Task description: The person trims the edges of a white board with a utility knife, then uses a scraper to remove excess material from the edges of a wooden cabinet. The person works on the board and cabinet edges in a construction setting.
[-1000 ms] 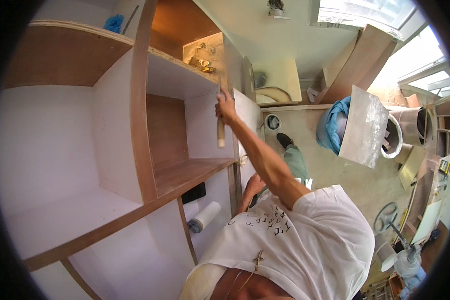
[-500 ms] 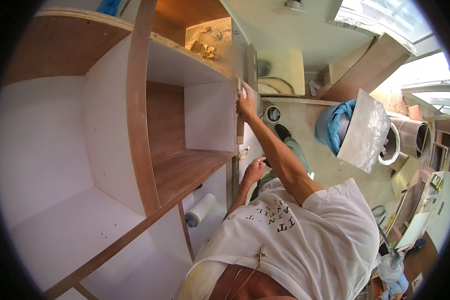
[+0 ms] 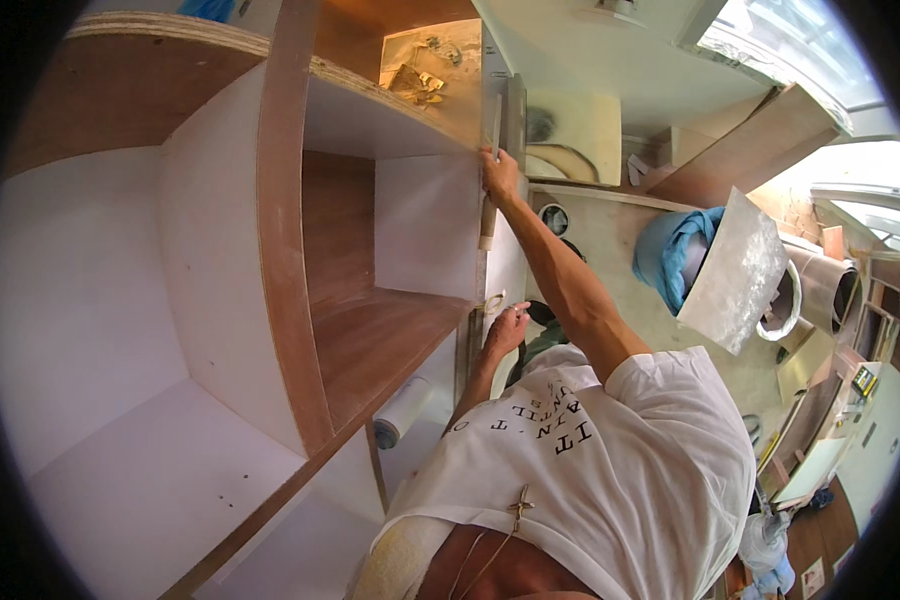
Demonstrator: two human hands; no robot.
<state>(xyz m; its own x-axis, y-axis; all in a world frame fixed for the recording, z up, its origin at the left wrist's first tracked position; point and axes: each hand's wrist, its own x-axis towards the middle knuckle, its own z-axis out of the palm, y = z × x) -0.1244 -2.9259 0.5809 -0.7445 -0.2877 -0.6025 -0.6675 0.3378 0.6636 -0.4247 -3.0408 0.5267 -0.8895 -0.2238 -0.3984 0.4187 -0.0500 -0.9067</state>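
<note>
My right hand [image 3: 502, 178] is closed around a long, narrow tan strip [image 3: 487, 230] with a pale upper end. The strip lies along the front edge of a wooden cabinet [image 3: 290, 220]; its exact kind I cannot make out. Lower down, my left hand [image 3: 508, 332] is beside the cabinet front, index finger stretched out and the other fingers partly hidden. I see nothing held in it. Close to its fingertips is a small pale loop [image 3: 493, 302] at the cabinet's edge. The cabinet has brown wood frames and white-lined compartments.
A white roll [image 3: 404, 412] lies in a lower compartment. To the right, a blue-draped bucket [image 3: 660, 250] has a whitish board [image 3: 735, 270] against it. Farther right are a rolled sheet [image 3: 820, 275] and stacked boards. A wooden panel [image 3: 750, 145] leans near the window.
My right hand has moved farther away along the cabinet's front edge, and the tan strip has moved with it. My left hand stays in nearly the same place, a little farther away.
</note>
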